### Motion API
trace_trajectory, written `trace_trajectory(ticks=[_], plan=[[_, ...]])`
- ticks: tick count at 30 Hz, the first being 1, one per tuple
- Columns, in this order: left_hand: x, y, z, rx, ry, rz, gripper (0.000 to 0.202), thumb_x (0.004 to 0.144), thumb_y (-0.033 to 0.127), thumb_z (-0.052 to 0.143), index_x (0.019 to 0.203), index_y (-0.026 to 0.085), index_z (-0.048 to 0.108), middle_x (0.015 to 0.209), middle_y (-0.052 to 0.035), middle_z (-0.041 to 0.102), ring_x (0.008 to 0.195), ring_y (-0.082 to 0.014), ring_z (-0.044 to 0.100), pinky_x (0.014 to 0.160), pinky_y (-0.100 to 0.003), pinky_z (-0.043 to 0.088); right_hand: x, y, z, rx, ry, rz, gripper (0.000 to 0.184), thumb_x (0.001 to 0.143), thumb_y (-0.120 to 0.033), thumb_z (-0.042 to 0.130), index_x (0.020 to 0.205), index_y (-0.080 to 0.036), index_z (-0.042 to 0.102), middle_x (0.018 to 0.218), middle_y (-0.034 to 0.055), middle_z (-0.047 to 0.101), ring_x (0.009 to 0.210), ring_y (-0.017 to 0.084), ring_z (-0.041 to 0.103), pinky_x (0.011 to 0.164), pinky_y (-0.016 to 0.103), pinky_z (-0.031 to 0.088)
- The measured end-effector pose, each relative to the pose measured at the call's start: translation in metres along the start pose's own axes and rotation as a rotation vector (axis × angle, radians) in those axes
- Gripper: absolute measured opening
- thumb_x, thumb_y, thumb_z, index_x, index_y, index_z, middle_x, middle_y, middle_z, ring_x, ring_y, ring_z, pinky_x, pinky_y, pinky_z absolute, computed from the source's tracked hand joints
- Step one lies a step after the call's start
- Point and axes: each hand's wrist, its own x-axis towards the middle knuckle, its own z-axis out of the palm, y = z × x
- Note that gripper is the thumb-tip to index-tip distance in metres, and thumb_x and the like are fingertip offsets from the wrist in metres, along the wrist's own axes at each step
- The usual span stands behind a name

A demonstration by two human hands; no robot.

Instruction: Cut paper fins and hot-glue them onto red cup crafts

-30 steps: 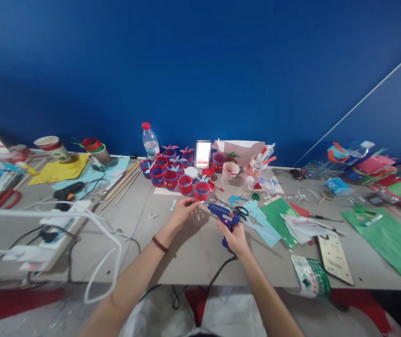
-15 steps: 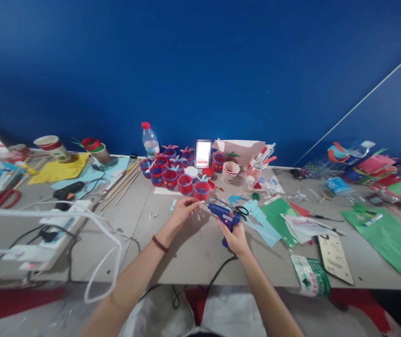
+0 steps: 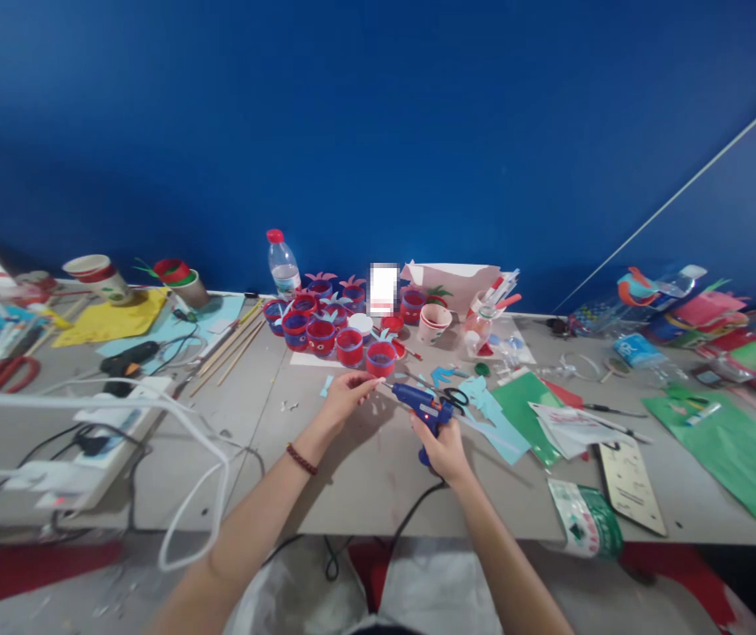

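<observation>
Over the worktop (image 3: 364, 498), approx. midway betw. front & rear edges, a blue glue gun (image 3: 419, 403), prob. light, stiff and hot-tipped, best held by its handle (image 3: 424, 457), sits wrapped in the R hand (image 3: 442, 445), the L hand (image 3: 349, 395) by its nozzle (image 3: 385, 384), pinch unclear.
</observation>
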Motion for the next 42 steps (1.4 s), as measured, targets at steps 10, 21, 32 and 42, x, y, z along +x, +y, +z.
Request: trace_trajectory(ticks=[10,21,32,42], plan=[[0.0010,-0.0027,-0.0011,-0.003,-0.009,0.010,0.028,0.059,0.040,0.077,0.070,0.015,0.072,0.053,0.0019,0.055,0.048,-0.0076,0.043,0.047,-0.022,0.032,-0.0008,0.0036,0.0006,-0.002,0.001,-0.013,0.030,0.081,-0.043,0.057,0.072,-0.015,0.064,0.052,-0.0002,0.049,0.050,0.013,0.042,0.050,0.025,0.042],[-0.0005,0.0023,0.0002,0.004,-0.006,0.008,0.031,0.057,0.043,0.077,0.066,0.014,0.071,0.050,0.0018,0.053,0.048,-0.0083,0.042,0.047,-0.023,0.032,-0.0016,0.0012,0.0008,0.017,-0.007,0.009,0.031,0.081,-0.044,0.058,0.067,-0.017,0.058,0.051,-0.0014,0.043,0.049,0.012,0.038,0.045,0.023,0.037],[-0.0001,0.0011,0.0008,0.012,-0.003,0.000,0.034,0.057,0.044,0.077,0.069,0.014,0.070,0.051,0.0033,0.052,0.047,-0.0073,0.041,0.047,-0.022,0.031,-0.0015,0.0027,0.0006,0.003,0.001,-0.017,0.031,0.082,-0.044,0.057,0.067,-0.016,0.058,0.052,-0.0011,0.045,0.050,0.012,0.041,0.048,0.024,0.040],[-0.0012,0.0034,0.0011,-0.008,0.005,-0.004,0.032,0.055,0.043,0.079,0.066,0.015,0.071,0.051,0.0025,0.053,0.048,-0.0078,0.042,0.047,-0.022,0.032,-0.0015,0.0016,0.0013,0.021,0.002,-0.009,0.030,0.082,-0.044,0.057,0.072,-0.016,0.062,0.052,-0.0007,0.046,0.050,0.012,0.040,0.047,0.024,0.040]])
